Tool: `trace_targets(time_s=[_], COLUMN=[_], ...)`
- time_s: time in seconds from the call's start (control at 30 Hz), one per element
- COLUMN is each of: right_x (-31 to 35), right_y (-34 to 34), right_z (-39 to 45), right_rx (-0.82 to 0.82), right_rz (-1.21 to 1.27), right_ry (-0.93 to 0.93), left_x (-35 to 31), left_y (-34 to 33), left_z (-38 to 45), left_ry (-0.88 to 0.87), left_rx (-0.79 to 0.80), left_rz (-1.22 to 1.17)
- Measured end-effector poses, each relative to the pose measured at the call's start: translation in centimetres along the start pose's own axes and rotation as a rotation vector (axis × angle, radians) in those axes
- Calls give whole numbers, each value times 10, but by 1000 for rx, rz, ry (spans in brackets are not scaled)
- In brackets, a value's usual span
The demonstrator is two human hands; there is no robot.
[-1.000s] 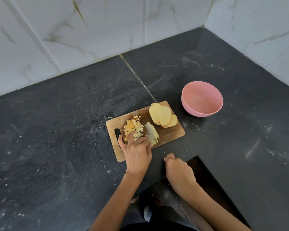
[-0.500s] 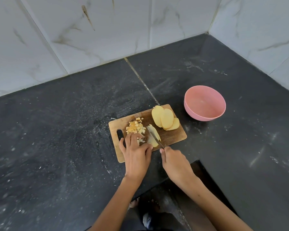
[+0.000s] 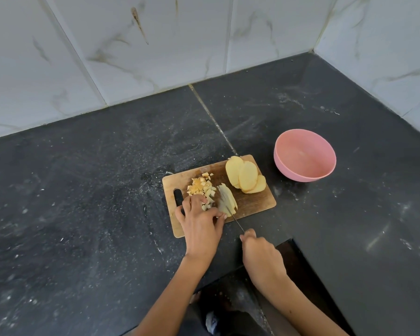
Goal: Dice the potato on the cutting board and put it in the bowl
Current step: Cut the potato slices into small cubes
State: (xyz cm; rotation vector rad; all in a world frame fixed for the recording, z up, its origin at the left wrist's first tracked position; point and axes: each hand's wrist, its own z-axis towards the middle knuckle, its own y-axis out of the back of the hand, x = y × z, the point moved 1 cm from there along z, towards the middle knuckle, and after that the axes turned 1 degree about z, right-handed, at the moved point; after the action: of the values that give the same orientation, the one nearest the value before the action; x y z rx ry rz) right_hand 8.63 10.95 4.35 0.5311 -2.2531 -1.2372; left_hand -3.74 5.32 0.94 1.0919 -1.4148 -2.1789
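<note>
Head view: knife (image 3: 230,213) runs near-right to far-left across potato strips (image 3: 227,201).

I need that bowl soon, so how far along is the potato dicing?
Done: a small pile of dice on the cutting board. In hand: the left hand steadies sliced strips while the right hand works the knife. Left: the stacked slices; the pink bowl is empty.
</note>
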Motion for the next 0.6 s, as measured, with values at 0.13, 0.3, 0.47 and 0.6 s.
trace_targets(time_s=[0.13,0.3,0.47,0.6], right_x=[-10,-20,-22,-23], right_y=[-1,-1,2,6], right_z=[-16,-17,-18,-18], right_rx=[-2,0,-8,-7], right_rz=[-43,46,103,105], right_ry=[15,-4,16,30], left_x=[0,0,2,1], left_y=[-1,-1,0,0], left_z=[-2,-2,-2,-1], left_ry=[8,5,-15,-28], left_rx=[-3,-8,-22,-19], left_rz=[-3,11,-10,-24])
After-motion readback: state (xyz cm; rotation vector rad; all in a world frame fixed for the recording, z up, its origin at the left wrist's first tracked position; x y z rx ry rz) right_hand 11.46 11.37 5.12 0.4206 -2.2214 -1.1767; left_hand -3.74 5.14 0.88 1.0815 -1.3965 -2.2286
